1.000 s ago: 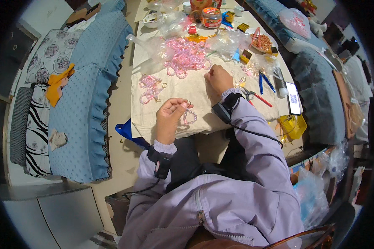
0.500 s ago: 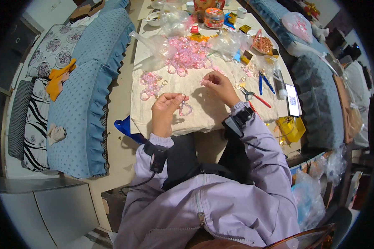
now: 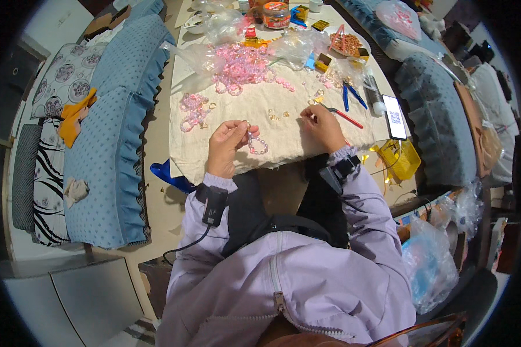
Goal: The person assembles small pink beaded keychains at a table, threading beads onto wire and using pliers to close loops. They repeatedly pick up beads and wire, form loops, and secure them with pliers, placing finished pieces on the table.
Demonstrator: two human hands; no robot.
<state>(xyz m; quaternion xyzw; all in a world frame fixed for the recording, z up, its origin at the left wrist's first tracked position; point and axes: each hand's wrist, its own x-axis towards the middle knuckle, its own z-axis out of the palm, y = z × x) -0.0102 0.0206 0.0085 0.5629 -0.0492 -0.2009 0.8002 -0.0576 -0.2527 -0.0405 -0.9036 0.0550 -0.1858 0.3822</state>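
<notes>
My left hand (image 3: pixel 227 144) is pinched around the top of a small loop of pale pink and lilac beads (image 3: pixel 259 147), which dangles over the cloth near the table's front edge. To the right, my right hand (image 3: pixel 323 128) has its fingers drawn together low over the cloth, beside the red-handled pliers (image 3: pixel 348 120). Whatever lies between those fingertips, if anything, is too small to make out. Between the hands lie several small gold-coloured pieces (image 3: pixel 278 115). Beyond my left hand sits a small cluster of finished-looking bead loops (image 3: pixel 193 110), and behind it a big pile of pink bead strings (image 3: pixel 241 65).
Blue-handled pliers (image 3: pixel 353 97), a phone (image 3: pixel 395 117) and a dark tube (image 3: pixel 374 92) lie at the right. Clear plastic bags (image 3: pixel 298 49), a jar (image 3: pixel 276 16) and a plate of brown bits (image 3: pixel 346 43) fill the back. A yellow basket (image 3: pixel 403 160) stands beside the table.
My right hand has moved right, from mid-cloth to beside the red-handled pliers, uncovering the gold pieces. My left hand still holds the bead loop. The whole view has shifted slightly.
</notes>
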